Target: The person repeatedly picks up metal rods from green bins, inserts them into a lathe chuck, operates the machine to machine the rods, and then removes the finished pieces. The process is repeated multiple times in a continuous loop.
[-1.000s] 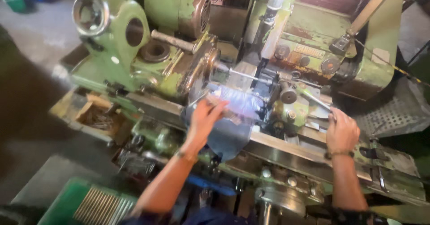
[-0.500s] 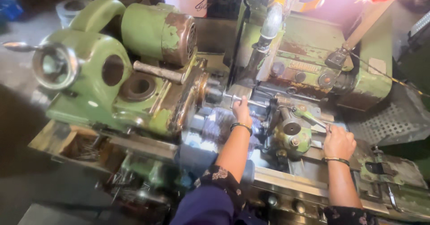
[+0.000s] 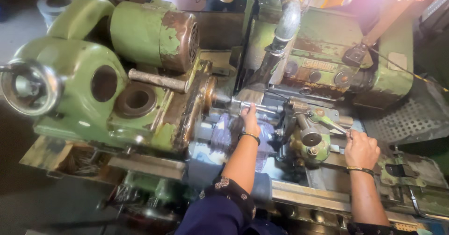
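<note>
Scene: worn green lathe (image 3: 93, 99) seen from above, paint chipped, rust on motor (image 3: 156, 34) at rear.
L hand (image 3: 250, 118): reaches in from below, fingers closed on thin metal rod (image 3: 262, 108) just right of chuck (image 3: 206, 94); bangle on wrist, dark sleeve at elbow.
Rod: lies level btwn chuck and tailstock (image 3: 308, 132), left end at chuck; whether it sits inside chuck, can't tell.
R hand (image 3: 361, 149): fist wrapped round end of lever (image 3: 334, 125) on tailstock's right side; bangle on wrist.
Hands: well apart, tailstock btwn them.
Handwheel (image 3: 28, 87): far left edge of lathe, untouched.
Bar (image 3: 156, 79): rusty, sticks out across headstock top, near motor.
Hose (image 3: 286, 22): grey, comes down from top centre toward rod area.
Bed (image 3: 327, 197): steel rails run under both forearms, oily.
Floor (image 3: 28, 20): grey, at upper left beyond lathe.
</note>
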